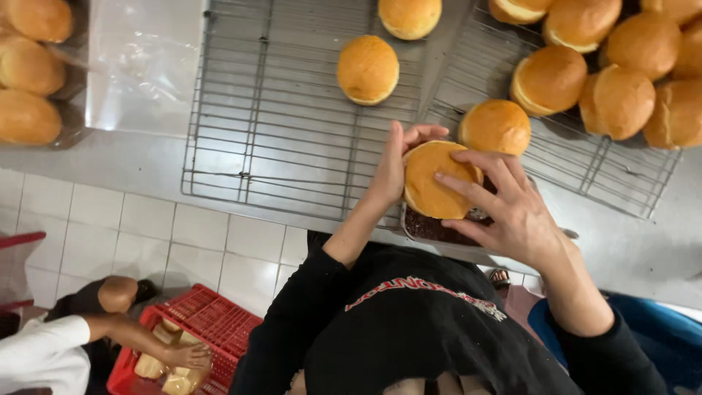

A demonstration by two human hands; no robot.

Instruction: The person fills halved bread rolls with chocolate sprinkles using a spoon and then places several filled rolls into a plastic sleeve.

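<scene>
The bun [436, 179] is round, golden-brown and smooth, its domed top tilted toward the camera; being round, it shows no long axis. The left hand [398, 164] presses its left edge with fingers curled behind, and the right hand [504, 205] spreads its fingers over the top and right side. Below the hands sits a tray [431, 227] of dark filling. Just beyond the fingertips lies another bun [496, 127] on a wire rack [278, 132].

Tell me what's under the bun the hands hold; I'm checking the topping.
Under the bun sits a container of dark crumbly topping. Only its front strip shows; the bun and right hand cover the rest.
</scene>
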